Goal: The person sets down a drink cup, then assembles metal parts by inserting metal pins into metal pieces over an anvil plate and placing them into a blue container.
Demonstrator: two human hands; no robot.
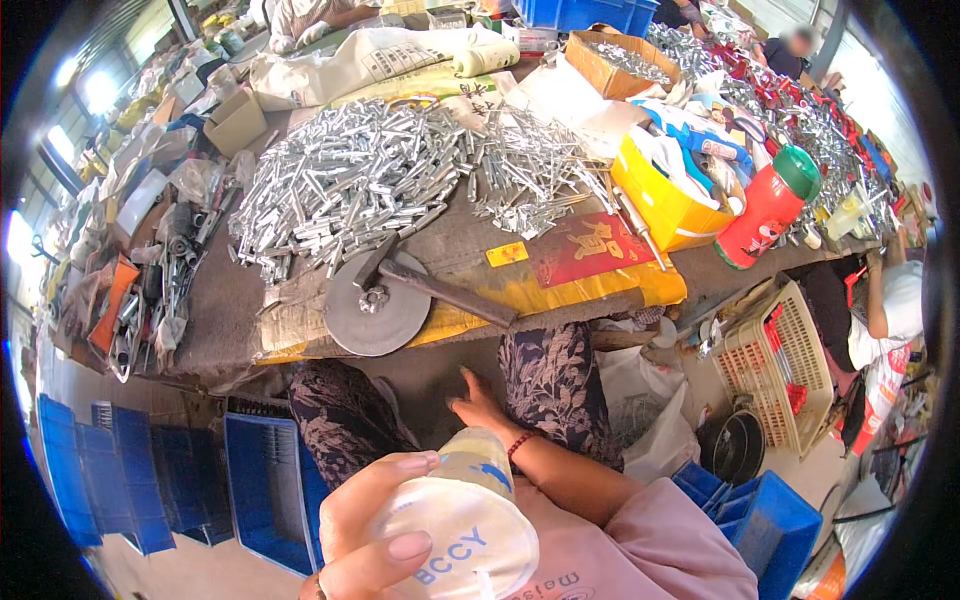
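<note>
Close to the camera, my left hand (352, 520) is closed around a drink cup (475, 540) with a white film lid and blue print. The cup is tilted so its lid faces the camera, and a thin pale piece, perhaps a straw, shows at its lower edge. Between my knees, my right hand (480, 405) hangs low with its fingers stretched out and nothing visible in them. On the bench ahead lies a hammer (440, 288), its head resting on a round grey metal disc (350, 325). Beyond the disc spreads a pile of silver metal tubes (350, 170).
Thinner metal pins (525, 165) lie right of the tubes. A yellow box (660, 195) and a red bottle with green lid (770, 205) stand at the bench's right. Blue bins (262, 480) sit lower left, a beige crate (790, 350) right. Other people sit around the bench.
</note>
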